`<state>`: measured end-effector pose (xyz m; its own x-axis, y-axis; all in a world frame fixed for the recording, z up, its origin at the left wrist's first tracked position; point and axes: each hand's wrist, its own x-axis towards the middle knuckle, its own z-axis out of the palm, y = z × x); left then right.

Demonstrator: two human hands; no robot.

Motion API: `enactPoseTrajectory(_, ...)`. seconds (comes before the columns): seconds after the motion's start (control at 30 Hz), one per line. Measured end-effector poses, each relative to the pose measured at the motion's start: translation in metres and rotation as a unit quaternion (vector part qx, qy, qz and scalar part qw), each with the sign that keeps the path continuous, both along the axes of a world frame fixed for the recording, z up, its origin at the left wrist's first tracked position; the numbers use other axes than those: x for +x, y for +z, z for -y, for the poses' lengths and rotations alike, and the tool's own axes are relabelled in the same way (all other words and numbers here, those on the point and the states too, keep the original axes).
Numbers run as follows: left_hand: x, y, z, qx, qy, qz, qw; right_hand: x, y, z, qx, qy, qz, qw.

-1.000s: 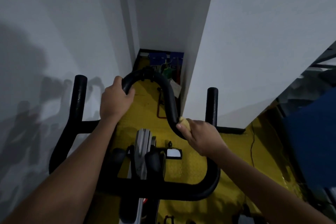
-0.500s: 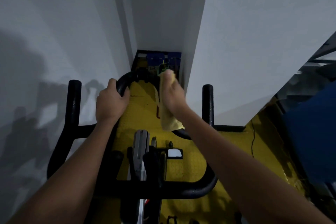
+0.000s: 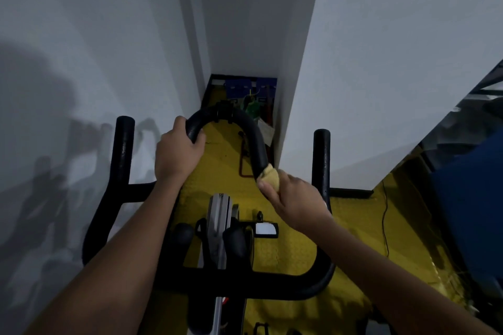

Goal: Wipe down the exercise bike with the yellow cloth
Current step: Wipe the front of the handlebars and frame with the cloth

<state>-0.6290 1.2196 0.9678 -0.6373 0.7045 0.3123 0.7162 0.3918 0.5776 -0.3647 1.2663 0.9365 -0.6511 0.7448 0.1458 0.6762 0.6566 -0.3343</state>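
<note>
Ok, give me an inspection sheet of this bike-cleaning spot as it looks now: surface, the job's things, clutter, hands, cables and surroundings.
Surface: yellow textured floor mat under the bike.
Job's things: exercise bike handlebar, black, looped at the front; yellow cloth bunched against the loop's right side.
Clutter: blue and green items in the far corner, too small to identify.
Hands: left hand gripping the loop's left side; right hand closed on the cloth.
Cables: thin dark cable trailing over the mat on the right.
Surroundings: white walls close on both sides, narrow gap ahead; blue object at the right edge.
</note>
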Motion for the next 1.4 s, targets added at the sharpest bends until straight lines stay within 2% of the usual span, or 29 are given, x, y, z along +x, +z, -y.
enactPoseTrajectory(0.07,0.0,0.0,0.0,0.001,-0.001,0.001,1.0,0.009,0.006,-0.006,-0.044,0.026,0.013,0.999)
enactPoseTrajectory(0.13,-0.001,0.0,0.0,0.002,0.005,0.002,1.0,0.004,0.02,-0.011,-0.137,0.0,-0.071,0.988)
enactPoseTrajectory(0.17,-0.001,0.0,0.001,0.002,0.008,0.0,1.0,-0.004,0.03,-0.015,-0.186,-0.038,-0.137,0.972)
enactPoseTrajectory(0.23,-0.002,0.0,0.002,0.003,0.012,-0.003,1.0,-0.025,0.053,-0.026,-0.274,-0.131,-0.268,0.914)
enactPoseTrajectory(0.27,-0.003,0.0,0.002,0.005,0.013,-0.004,1.0,-0.039,0.064,-0.034,-0.307,-0.164,-0.308,0.886)
enactPoseTrajectory(0.33,-0.004,0.0,0.002,0.007,0.011,-0.003,1.0,-0.07,0.084,-0.047,-0.324,-0.169,-0.328,0.871)
enactPoseTrajectory(0.43,-0.006,0.0,0.002,0.007,0.01,-0.003,1.0,-0.113,0.089,-0.048,-0.289,-0.109,-0.298,0.903)
enactPoseTrajectory(0.53,-0.006,-0.001,0.002,0.003,0.016,-0.009,1.0,-0.132,0.066,-0.04,-0.123,-0.112,-0.241,0.956)
enactPoseTrajectory(0.6,-0.006,-0.002,0.001,0.006,0.009,-0.008,1.0,-0.129,0.055,-0.038,-0.062,-0.133,-0.235,0.961)
enactPoseTrajectory(0.8,-0.004,-0.002,-0.002,0.008,-0.007,-0.005,1.0,-0.112,0.039,-0.028,-0.016,-0.146,-0.234,0.961)
enactPoseTrajectory(1.07,-0.004,-0.002,-0.001,0.007,-0.006,-0.002,1.0,-0.069,0.013,0.002,-0.048,-0.111,-0.195,0.973)
enactPoseTrajectory(1.13,-0.003,-0.001,0.0,0.006,-0.006,0.001,1.0,-0.048,0.006,0.009,-0.039,-0.077,-0.146,0.986)
enactPoseTrajectory(1.23,-0.002,0.0,0.001,0.005,-0.009,0.006,1.0,-0.015,0.002,0.012,-0.008,-0.02,-0.022,1.0)
enactPoseTrajectory(1.3,-0.002,0.0,0.001,0.008,-0.011,0.007,1.0,0.0,0.01,0.006,-0.045,0.023,0.033,0.998)
enactPoseTrajectory(1.33,-0.002,0.001,0.001,0.009,-0.011,0.006,1.0,0.002,0.017,0.001,-0.09,0.035,0.031,0.995)
enactPoseTrajectory(1.4,-0.004,0.001,0.002,0.009,-0.008,0.006,1.0,-0.002,0.037,-0.006,-0.186,0.014,-0.065,0.98)
